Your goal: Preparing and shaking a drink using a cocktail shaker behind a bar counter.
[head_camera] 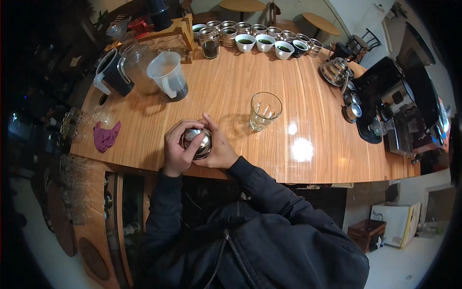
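Both of my hands are wrapped around a shiny metal vessel with a domed top (202, 139), probably a cocktail shaker. My left hand (178, 148) grips it from the left, with the thumb laid across its front. From the right, my right hand (222, 150) cups it with the fingers pointing away from me. Most of the vessel's sides are hidden by the fingers, and whether it touches the table I cannot tell. To the right of my hands, a faceted glass tumbler (265, 110) stands upright on the wooden table (223, 79).
A plastic measuring jug (168, 74) with dark liquid, a dark pitcher (113, 72) and a purple cloth (106, 136) are on the left. Cups of dark liquid (265, 42) and several jars (229, 36) line the far edge. A gooseneck kettle (335, 70) and a black machine (382, 90) stand right.
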Available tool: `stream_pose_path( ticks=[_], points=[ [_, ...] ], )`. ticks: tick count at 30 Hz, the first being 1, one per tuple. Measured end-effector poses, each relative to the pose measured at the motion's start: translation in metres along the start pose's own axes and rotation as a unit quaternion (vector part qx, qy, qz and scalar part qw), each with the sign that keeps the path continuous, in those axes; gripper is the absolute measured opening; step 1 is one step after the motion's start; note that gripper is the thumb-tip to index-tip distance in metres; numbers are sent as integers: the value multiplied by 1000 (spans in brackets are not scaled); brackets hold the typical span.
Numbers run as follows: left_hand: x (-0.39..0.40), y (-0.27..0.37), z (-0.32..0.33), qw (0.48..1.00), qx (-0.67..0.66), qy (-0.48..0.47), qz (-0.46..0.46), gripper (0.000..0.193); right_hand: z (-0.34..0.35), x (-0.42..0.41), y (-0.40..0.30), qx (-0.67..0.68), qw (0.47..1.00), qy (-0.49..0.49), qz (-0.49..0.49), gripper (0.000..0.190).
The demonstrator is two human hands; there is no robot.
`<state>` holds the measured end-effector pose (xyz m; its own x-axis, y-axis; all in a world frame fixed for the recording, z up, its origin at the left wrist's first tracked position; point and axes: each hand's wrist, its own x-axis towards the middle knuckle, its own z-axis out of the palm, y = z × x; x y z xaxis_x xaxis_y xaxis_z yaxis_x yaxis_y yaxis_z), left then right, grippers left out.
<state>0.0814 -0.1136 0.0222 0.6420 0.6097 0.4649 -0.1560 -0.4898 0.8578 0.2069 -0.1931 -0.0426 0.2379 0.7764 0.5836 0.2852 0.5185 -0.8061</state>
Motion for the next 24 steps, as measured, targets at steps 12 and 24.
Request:
stream_pose_path(
  ticks=[12, 24],
  points=[
    [48, 13, 20, 987, 49, -147, -52, 24, 3, 6, 1, 136, 980, 47, 135, 72],
    [43, 16, 42, 982, 73, 168, -48, 20, 24, 12, -3, -87, 975, 194, 62, 63]
  ],
)
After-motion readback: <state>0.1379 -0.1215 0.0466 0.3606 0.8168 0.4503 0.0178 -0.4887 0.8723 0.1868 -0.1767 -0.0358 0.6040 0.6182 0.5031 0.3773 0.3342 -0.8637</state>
